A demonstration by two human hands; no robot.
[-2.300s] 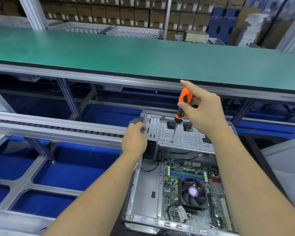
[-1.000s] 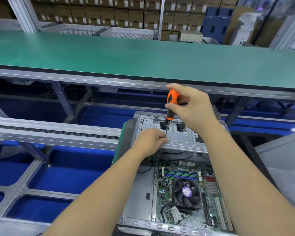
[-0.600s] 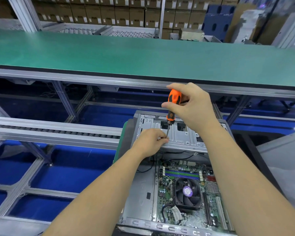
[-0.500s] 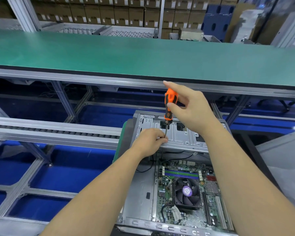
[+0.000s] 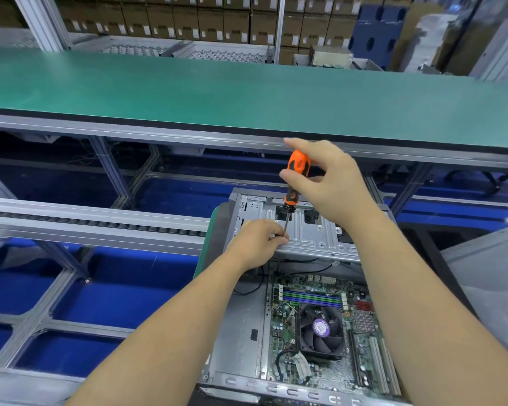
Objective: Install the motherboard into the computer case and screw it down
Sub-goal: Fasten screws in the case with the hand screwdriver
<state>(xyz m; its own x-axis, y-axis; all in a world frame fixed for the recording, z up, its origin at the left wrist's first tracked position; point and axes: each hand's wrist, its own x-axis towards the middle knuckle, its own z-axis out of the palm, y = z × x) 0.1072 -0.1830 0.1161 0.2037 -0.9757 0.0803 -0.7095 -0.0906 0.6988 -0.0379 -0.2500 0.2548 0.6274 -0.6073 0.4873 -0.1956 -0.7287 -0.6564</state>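
Observation:
An open grey computer case (image 5: 241, 326) lies flat below me, with the green motherboard (image 5: 361, 341) and its black fan (image 5: 320, 332) inside. A metal drive cage (image 5: 308, 232) spans the case's far end. My right hand (image 5: 332, 183) grips the orange and black handle of a screwdriver (image 5: 294, 178), held upright over the cage. My left hand (image 5: 258, 241) pinches the thin shaft near its tip at the cage's near left edge. The tip and any screw are hidden by my fingers.
A long green workbench (image 5: 247, 92) runs across behind the case, with a roller conveyor rail (image 5: 85, 221) at the left. Blue floor shows through the aluminium frame below. Cardboard boxes are stacked at the back. A grey plastic sheet (image 5: 493, 276) lies at the right.
My left hand moved from the cage's left corner to the screwdriver shaft. My right hand keeps shifting its fingers on the handle, which stays in place over the cage.

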